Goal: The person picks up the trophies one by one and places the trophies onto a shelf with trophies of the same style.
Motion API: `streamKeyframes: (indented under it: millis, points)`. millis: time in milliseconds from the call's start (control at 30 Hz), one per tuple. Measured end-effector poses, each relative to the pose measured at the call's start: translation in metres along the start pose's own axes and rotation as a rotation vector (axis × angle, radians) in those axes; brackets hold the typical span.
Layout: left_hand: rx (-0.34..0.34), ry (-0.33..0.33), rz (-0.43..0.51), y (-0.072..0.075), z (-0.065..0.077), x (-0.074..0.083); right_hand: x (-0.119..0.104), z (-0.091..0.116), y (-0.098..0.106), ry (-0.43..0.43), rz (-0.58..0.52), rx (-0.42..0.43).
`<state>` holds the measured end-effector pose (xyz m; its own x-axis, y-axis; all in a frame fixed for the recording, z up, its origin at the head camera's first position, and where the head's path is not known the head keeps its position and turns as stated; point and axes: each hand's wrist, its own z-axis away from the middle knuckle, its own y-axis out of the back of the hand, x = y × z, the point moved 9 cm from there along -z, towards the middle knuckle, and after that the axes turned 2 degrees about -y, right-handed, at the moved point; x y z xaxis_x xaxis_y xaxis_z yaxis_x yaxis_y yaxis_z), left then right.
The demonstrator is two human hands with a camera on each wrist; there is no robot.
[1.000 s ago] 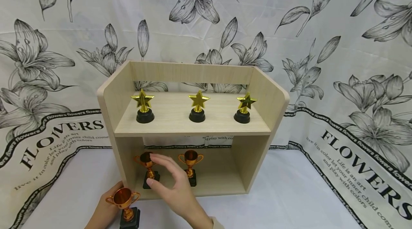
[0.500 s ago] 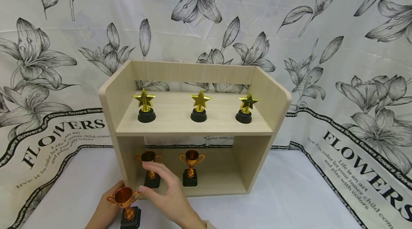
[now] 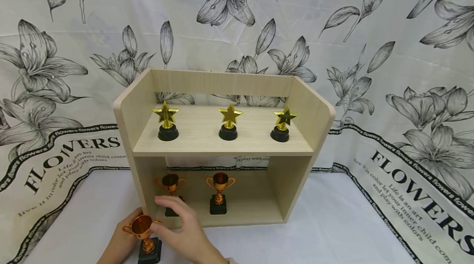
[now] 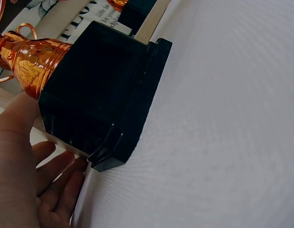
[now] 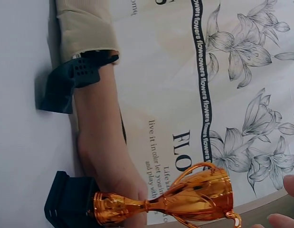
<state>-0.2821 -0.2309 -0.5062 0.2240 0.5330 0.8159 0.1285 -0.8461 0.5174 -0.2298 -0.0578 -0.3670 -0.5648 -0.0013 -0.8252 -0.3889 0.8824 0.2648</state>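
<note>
A copper-coloured trophy cup [image 3: 142,227] with a black base stands upright at the lower left, in front of the shelf's left side. My left hand [image 3: 124,235] is close behind and left of this cup; in the left wrist view its fingers [image 4: 63,190] are loosely bent below the base, and whether the thumb touches the cup is hidden. My right hand [image 3: 187,231] spreads thumb and forefinger beside the same cup. Its fingertips [image 5: 279,221] lie just past the rim in the right wrist view, apart from the cup. Another trophy cup [image 3: 171,181] is partly hidden behind the right hand.
A pale two-level wooden shelf [image 3: 222,148] stands against a flower-print cloth. Gold star trophies [image 3: 229,117] stand in a row on its upper level. A second copper cup [image 3: 219,190] stands on the lower level, right of the partly hidden one. White cloth [image 3: 333,223] covers the table.
My right hand has moved down and left, from in front of the lower-level cups to the front cup. The left hand and the front cup have stayed nearly still.
</note>
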Motion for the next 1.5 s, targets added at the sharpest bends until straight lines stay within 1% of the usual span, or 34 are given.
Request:
streamKeyframes:
  millis: [100, 267, 367, 433, 533, 633, 700, 767, 833, 933, 1000, 1167, 1267, 1500]
  points:
    - [0.002, -0.01, 0.007, 0.0, 0.001, 0.0, 0.004, 0.001, -0.005, -0.018, 0.002, -0.018]
    - [0.021, -0.044, 0.023, 0.002, 0.001, 0.003, 0.006, 0.003, -0.011, 0.003, 0.053, -0.028]
    - [0.037, -0.067, 0.005, 0.003, 0.001, 0.005, 0.009, 0.003, -0.015, 0.009, 0.06, -0.034]
    - [0.041, -0.075, -0.007, 0.003, 0.001, 0.005, 0.009, 0.003, -0.016, 0.027, 0.073, -0.035]
    - [0.052, -0.093, -0.026, 0.004, 0.001, 0.006, 0.007, 0.003, -0.018, 0.08, 0.115, -0.034]
    - [0.055, -0.113, -0.016, 0.005, 0.001, 0.007, 0.011, 0.003, -0.021, 0.06, 0.086, -0.052]
    - [0.061, -0.127, -0.011, 0.005, 0.002, 0.008, 0.014, 0.004, -0.024, 0.029, 0.059, -0.067]
    - [0.067, -0.138, -0.01, 0.005, 0.003, 0.009, 0.016, 0.004, -0.026, 0.015, 0.053, -0.075]
    - [0.075, -0.149, -0.015, 0.006, 0.003, 0.011, 0.015, 0.004, -0.028, 0.038, 0.081, -0.077]
    - [0.08, -0.146, -0.006, 0.006, 0.003, 0.011, 0.013, 0.004, -0.03, 0.067, 0.106, -0.079]
    - [0.077, -0.129, 0.01, 0.006, 0.004, 0.01, 0.014, 0.003, -0.031, 0.062, 0.096, -0.085]
    - [0.066, -0.082, 0.029, 0.006, 0.004, 0.006, 0.019, 0.003, -0.034, 0.005, 0.038, -0.104]
    - [0.06, -0.075, 0.038, 0.006, 0.004, 0.005, 0.024, 0.003, -0.035, -0.03, 0.006, -0.112]
    - [0.048, -0.059, 0.063, 0.005, 0.004, 0.004, 0.027, 0.002, -0.037, -0.052, 0.007, -0.114]
